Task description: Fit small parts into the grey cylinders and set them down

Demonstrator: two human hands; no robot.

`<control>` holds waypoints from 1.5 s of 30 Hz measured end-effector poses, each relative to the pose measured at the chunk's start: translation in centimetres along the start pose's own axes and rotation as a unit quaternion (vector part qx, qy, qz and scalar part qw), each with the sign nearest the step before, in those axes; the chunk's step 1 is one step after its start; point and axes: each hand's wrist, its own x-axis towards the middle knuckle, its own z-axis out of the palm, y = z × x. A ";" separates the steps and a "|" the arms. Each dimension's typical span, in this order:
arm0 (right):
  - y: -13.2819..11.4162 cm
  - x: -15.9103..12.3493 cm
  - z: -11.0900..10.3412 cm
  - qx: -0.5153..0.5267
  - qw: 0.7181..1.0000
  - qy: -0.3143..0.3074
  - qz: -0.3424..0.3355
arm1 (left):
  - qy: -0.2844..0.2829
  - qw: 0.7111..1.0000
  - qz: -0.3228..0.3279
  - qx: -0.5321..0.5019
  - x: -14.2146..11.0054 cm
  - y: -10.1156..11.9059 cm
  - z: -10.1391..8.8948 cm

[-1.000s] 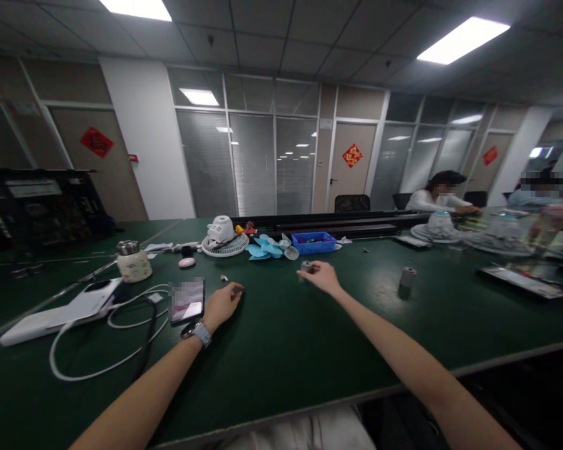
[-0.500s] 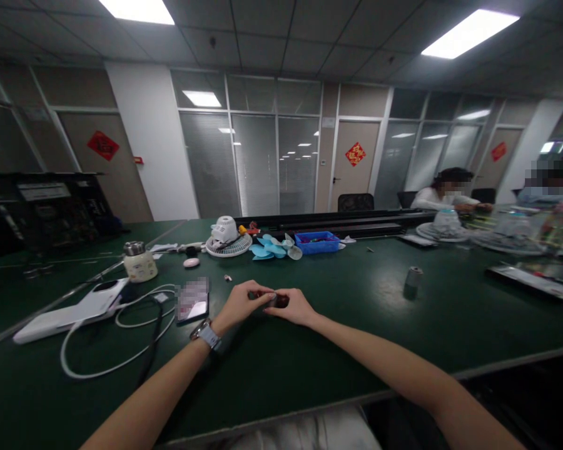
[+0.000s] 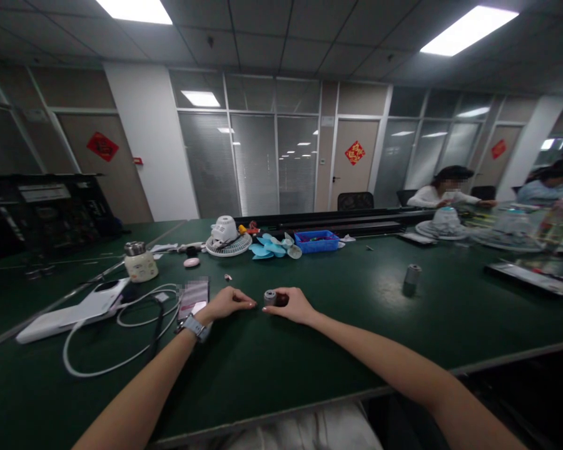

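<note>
My right hand (image 3: 293, 306) curls around a small grey metal cylinder (image 3: 269, 297), shaped like a small motor, which stands upright on the green table. Thumb and fingers grip its sides, and its top face shows. Just left of it is my left hand (image 3: 229, 302), apart from the cylinder, with the fingertips pinched together low over the table. Whatever the pinch holds, if anything, is too small to make out. A second metal cylinder (image 3: 413, 274) of the same look stands farther right.
Behind my hands are blue fan blades (image 3: 268, 245), a white fan part (image 3: 225, 234) and a blue bin (image 3: 316, 242). A phone (image 3: 193, 297), white cable (image 3: 122, 319), power bank (image 3: 70, 312) and cream bottle (image 3: 141, 265) lie left. Two people sit at the far right.
My left hand has drawn back leftward from the cylinder, uncovering its top. My right hand has kept its hold in the same place.
</note>
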 end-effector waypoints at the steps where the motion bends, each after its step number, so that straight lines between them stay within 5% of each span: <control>1: 0.0 -0.1 0.1 0.004 1.000 -0.001 0.000 | -0.009 1.000 -0.003 0.011 0.0 -0.4 0.1; 6: 0.3 0.3 0.0 0.012 0.999 0.034 0.008 | 0.006 1.000 -0.015 0.014 0.4 -1.3 0.7; 10: 2.5 1.7 -4.6 -0.018 0.983 0.172 0.052 | 0.111 0.992 -0.055 -0.008 1.0 -2.1 1.5; 12: 4.4 1.9 -8.7 -0.088 0.951 0.280 0.101 | 0.171 0.983 -0.066 0.005 1.3 -2.4 1.9; 15: 7.5 0.9 -14.7 -0.210 0.865 0.403 0.213 | 0.214 0.973 -0.087 0.024 1.4 -2.4 2.4; 18: 9.9 -0.7 -18.2 -0.262 0.807 0.429 0.309 | 0.225 0.968 -0.103 0.033 1.4 -2.0 2.6; 22: 11.0 -1.8 -19.0 -0.276 0.775 0.407 0.397 | 0.223 0.968 -0.110 0.044 1.4 -1.9 2.7; 27: 9.7 -1.3 -18.0 -0.281 0.747 0.435 0.418 | 0.235 0.963 -0.114 0.069 1.3 -2.0 2.6; 29: 8.1 -0.7 -16.9 -0.322 0.731 0.484 0.358 | 0.241 0.959 -0.124 0.081 1.3 -1.9 2.5; 31: 6.0 0.1 -14.7 -0.364 0.758 0.485 0.239 | 0.242 0.957 -0.130 0.091 1.2 -1.8 2.5; 33: 3.6 0.8 -11.3 -0.364 0.845 0.378 0.104 | 0.245 0.956 -0.130 0.096 1.2 -1.9 2.5; 36: 0.6 1.3 -4.9 -0.294 0.949 0.103 -0.040 | 0.247 0.957 -0.119 0.095 1.1 -2.1 2.5; 39: -0.8 1.3 0.5 -0.258 0.959 -0.057 -0.100 | 0.243 0.959 -0.113 0.092 1.1 -2.3 2.7; 42: -1.0 1.7 3.3 -0.265 0.957 -0.067 -0.099 | 0.240 0.959 -0.112 0.100 1.2 -2.4 2.8; 45: -0.8 2.1 3.3 -0.267 0.958 -0.044 -0.096 | 0.238 0.959 -0.111 0.107 1.3 -2.7 2.8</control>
